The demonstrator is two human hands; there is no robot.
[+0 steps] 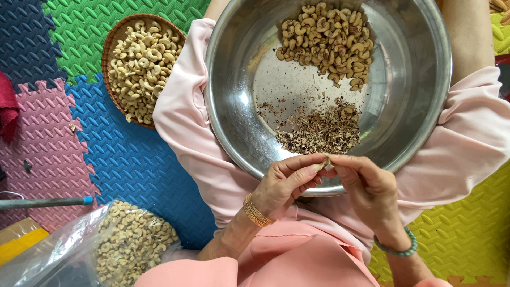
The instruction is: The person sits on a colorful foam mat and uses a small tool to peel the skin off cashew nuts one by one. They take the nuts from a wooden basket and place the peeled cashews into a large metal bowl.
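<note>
A large steel bowl (414,79) rests on my lap. At its far side lies a heap of unpeeled cashew nuts (326,40). A pile of brown skin flakes (319,130) sits near its front wall. Over the bowl's near rim, my left hand (284,183) and my right hand (366,188) meet fingertip to fingertip. Between them they pinch one small cashew nut (325,161). A gold bangle circles my left wrist and a green bead bracelet my right.
A round woven basket (109,45) of pale peeled cashews stands to the left on coloured foam floor mats. A clear plastic bag of cashews (127,242) lies at lower left. A grey rod with a blue tip (45,202) and a red cloth (8,109) are at the left edge.
</note>
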